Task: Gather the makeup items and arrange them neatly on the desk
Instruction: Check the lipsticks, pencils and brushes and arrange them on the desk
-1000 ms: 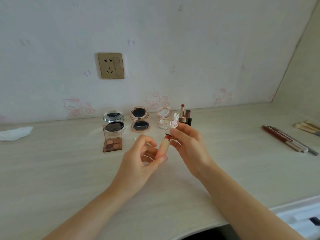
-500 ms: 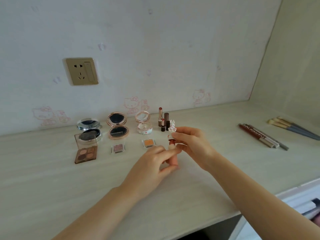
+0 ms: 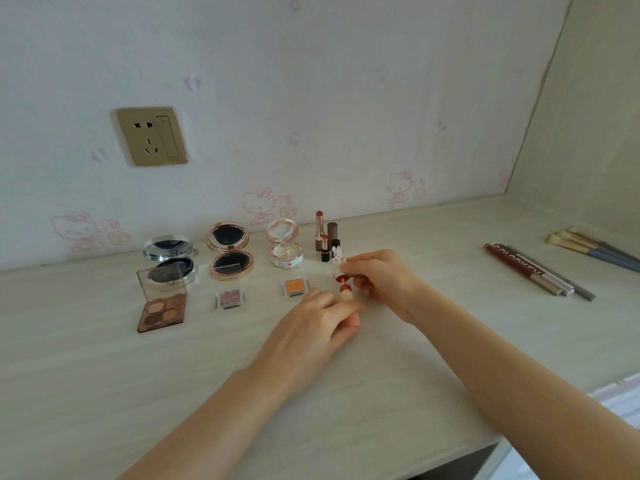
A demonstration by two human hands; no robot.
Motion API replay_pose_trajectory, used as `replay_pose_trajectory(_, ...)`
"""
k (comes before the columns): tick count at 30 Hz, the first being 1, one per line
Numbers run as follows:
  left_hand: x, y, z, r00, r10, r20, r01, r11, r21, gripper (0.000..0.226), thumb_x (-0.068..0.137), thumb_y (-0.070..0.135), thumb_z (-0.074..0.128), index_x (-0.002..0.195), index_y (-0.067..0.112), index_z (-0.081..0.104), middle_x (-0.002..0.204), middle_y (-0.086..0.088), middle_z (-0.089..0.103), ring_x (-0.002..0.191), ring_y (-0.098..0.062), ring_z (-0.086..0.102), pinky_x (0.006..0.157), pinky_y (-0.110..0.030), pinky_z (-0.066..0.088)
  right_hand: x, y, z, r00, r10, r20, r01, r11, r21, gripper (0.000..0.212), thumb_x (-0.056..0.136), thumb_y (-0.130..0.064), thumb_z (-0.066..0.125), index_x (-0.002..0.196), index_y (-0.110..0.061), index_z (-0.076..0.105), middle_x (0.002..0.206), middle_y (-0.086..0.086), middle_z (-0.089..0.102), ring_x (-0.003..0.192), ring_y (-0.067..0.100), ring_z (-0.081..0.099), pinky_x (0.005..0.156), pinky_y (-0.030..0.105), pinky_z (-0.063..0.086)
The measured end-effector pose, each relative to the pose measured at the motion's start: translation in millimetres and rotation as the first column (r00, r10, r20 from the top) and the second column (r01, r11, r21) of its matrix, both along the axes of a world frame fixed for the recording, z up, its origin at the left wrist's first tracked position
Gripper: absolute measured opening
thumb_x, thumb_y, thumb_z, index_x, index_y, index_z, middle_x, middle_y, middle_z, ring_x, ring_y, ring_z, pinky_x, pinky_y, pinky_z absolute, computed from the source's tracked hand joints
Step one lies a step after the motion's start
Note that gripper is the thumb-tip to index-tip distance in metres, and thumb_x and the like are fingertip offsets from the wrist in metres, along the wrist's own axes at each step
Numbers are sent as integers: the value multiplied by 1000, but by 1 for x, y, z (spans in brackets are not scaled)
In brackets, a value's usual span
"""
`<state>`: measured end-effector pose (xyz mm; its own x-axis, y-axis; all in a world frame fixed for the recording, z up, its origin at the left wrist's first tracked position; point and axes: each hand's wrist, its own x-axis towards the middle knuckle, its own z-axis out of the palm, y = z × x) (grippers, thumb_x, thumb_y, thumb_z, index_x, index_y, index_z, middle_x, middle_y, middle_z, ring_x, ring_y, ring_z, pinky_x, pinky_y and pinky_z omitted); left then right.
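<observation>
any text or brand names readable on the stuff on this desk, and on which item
"COLORKEY": on the dark red box, in light letters running along its length; the first letters are the least sharp.
Small print on the rim of the pink round compact: too small to read.
Mark on the lid of the silver compact: too blurred to read.
Nothing readable on the lipsticks, the brushes or the wall socket.

Three open compacts (image 3: pixel 231 251) line the desk's (image 3: pixel 86 393) back; three palettes (image 3: pixel 161 308) lie before them, lipsticks (image 3: pixel 323 237) right, brushes (image 3: pixel 588 245) far right.
</observation>
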<state>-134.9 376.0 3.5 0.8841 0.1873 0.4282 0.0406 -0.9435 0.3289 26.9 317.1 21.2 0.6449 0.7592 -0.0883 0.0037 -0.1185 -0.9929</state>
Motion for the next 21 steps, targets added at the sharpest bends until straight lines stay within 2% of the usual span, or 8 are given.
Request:
replay_pose_trajectory(3, 3, 1, 0, 1000, 7, 23, -8, 1000, 17, 27, 95, 31, 54, 122, 26, 60, 88, 10, 48, 90, -6, 37, 79, -17, 33, 3, 8, 6, 997, 24, 71, -16, 993, -114, 15, 79, -14, 70, 91, -6, 71, 76, 7, 68, 57, 13, 45, 51, 25, 35)
replay_pose_trajectory(8, 5, 6, -3, 998, 56, 37, -58, 996, 70, 26, 96, 35, 52, 120, 26, 60, 92, 6, 57, 92, -12, 41, 81, -27, 40, 4, 20, 16, 996, 59, 71, -39, 967, -252, 9, 77, -10, 69, 83, -5, 66, 61, 3, 62, 56, 16, 44, 53, 28, 32)
replay_pose_trajectory(15, 10, 11, -3, 997, 74, -8, -74, 995, 68, 28, 97, 38, 48, 121, 29, 59, 105, 7, 60, 101, -11, 41, 85, -28, 40, 1, 32, 23, 993, 74, 89, -40, 943, -332, 16, 78, 2, 64, 93, -1, 66, 68, 11, 57, 53, 17, 46, 53, 27, 35)
replay_pose_trajectory(21, 13, 12, -7, 998, 67, -7, -66, 995, 72, 32, 97, 41, 47, 125, 30, 57, 110, 8, 59, 104, -10, 41, 83, -21, 35, 4, 37, 24, 992, 67, 107, -22, 926, -376, 26, 79, 1, 64, 103, 8, 65, 76, 14, 58, 64, 20, 49, 54, 25, 42)
